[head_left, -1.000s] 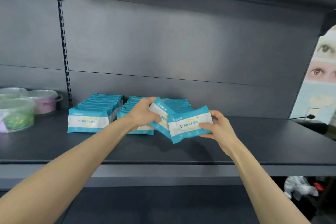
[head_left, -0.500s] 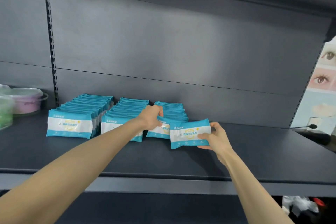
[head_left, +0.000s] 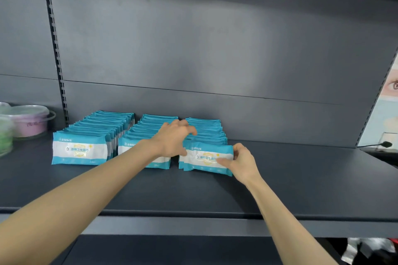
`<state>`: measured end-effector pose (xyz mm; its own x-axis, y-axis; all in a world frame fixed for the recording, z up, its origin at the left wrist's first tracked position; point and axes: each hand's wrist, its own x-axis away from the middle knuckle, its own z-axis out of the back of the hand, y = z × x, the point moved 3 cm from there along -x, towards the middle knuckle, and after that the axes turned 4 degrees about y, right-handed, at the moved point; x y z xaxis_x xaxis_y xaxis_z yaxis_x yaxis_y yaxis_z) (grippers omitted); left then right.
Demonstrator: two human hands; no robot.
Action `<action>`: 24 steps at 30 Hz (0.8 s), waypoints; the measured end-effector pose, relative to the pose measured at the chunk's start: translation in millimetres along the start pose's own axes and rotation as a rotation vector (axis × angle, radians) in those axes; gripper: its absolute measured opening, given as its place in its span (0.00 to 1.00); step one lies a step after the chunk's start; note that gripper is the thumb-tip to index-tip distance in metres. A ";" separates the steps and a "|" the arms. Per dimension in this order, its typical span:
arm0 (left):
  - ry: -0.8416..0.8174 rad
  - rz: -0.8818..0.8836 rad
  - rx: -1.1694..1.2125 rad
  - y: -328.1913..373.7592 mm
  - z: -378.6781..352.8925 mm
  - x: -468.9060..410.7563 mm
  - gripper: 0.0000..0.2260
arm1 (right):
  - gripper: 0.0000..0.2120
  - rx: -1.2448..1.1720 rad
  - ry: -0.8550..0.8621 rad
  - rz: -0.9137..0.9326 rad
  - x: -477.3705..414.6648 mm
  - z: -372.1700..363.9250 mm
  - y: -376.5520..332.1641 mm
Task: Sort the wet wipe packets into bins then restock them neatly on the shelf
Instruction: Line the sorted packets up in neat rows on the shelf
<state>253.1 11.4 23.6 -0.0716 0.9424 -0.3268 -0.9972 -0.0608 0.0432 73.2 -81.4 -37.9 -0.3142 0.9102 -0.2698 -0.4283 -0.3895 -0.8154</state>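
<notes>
Head: right hand (head_left: 243, 162) on packet (head_left: 204, 154) edge

At far left stand three clear lidded tubs, close together. The pink-filled tub (head_left: 30, 122) has a clear handle on its right side. The green-filled tub (head_left: 5, 135) sits in front of it, cut by the frame edge. Only the lid of the third tub (head_left: 3, 106) shows. A slotted upright (head_left: 56, 54) runs vertically just right of the tubs. The grey back panel (head_left: 215, 49) carries one horizontal seam. At far right, a poster (head_left: 387, 114) shows part of an eye. A black cable end (head_left: 385, 144) lies below it. Crumpled grey-white material (head_left: 366, 249) occupies the lower right corner.
</notes>
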 end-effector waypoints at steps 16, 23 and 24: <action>-0.100 -0.155 -0.452 2.1 -35.4 -8.8 0.39 | 0.41 0.708 -0.193 0.398 -16.7 -22.7 -16.2; -0.139 -0.174 -0.487 2.4 -41.1 -16.7 0.40 | 0.41 0.620 -0.217 0.361 -23.6 -24.0 -17.0; -0.159 -0.179 -0.481 1.5 -40.5 -16.8 0.42 | 0.41 0.619 -0.220 0.355 -23.9 -24.3 -16.9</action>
<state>252.0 -17.9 -9.1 0.0668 0.9878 -0.1407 -0.8932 -0.0036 -0.4497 108.6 -93.2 -30.1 -0.6572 0.6908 -0.3014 -0.6475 -0.7222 -0.2434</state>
